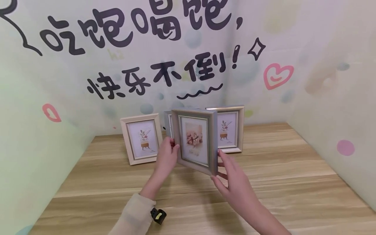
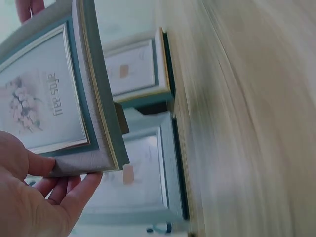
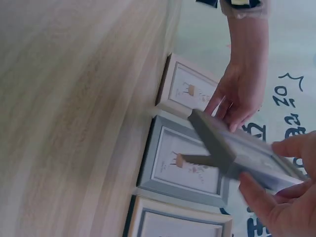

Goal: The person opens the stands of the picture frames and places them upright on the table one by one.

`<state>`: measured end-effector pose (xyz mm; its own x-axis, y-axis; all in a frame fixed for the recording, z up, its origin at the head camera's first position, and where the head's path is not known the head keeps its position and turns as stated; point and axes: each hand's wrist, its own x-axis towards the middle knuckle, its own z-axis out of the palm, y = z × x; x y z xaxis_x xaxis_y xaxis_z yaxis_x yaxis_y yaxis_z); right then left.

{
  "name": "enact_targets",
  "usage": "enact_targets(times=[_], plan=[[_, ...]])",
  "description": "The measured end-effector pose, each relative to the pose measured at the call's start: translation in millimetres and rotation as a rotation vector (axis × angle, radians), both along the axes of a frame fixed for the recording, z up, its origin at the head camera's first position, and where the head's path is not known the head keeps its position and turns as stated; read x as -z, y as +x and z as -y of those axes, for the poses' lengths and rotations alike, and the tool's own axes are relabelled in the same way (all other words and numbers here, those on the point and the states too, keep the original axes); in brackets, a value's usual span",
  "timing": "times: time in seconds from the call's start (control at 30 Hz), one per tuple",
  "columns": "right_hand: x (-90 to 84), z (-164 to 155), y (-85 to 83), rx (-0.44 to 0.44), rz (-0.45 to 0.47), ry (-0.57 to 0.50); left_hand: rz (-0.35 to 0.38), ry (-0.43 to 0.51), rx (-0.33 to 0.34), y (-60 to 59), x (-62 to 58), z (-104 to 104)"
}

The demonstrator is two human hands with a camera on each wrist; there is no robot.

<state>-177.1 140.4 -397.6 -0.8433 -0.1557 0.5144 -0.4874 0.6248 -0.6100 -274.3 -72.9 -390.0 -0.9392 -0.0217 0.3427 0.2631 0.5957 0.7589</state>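
A grey picture frame (image 1: 194,140) with a pink flower print is held above the table, turned at an angle. My left hand (image 1: 166,156) grips its left edge; in the left wrist view the thumb (image 2: 42,164) lies on the front border and the fingers are behind. At the opposite edge, my right hand (image 1: 238,179) holds the frame between thumb and fingers near the lower corner. A support leg (image 3: 200,160) sticks out from the back. Behind stand a cream frame (image 1: 142,140), a grey-blue frame (image 3: 170,148), mostly hidden in the head view, and a gold-edged frame (image 1: 227,130).
The standing frames form a row near the back of the wood-grain table (image 1: 279,163). A printed cloth wall (image 1: 164,107) with black lettering rises behind them, and pale side walls flank the table. A black band (image 1: 158,215) is on the left sleeve.
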Motion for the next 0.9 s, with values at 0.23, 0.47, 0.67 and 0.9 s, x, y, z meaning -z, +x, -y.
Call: enact_targets(times=[0.23,0.47,0.67,0.9], plan=[[-8.1,-22.9,2.0,0.020,0.025,-0.024,-0.108,0.006,0.034,3.4,-9.2,-39.0],[-15.8,-76.4,-8.2,0.062,0.105,-0.215,-0.050,0.078,0.307,14.8,-21.4,-80.0],[-27.1,-130.4,-30.3,0.202,0.124,-0.286,-0.009,-0.043,0.427,13.8,-26.0,-126.0],[-23.8,-184.1,-65.3,0.320,0.185,-0.320,0.097,-0.059,0.504,-6.9,-20.1,-178.1]])
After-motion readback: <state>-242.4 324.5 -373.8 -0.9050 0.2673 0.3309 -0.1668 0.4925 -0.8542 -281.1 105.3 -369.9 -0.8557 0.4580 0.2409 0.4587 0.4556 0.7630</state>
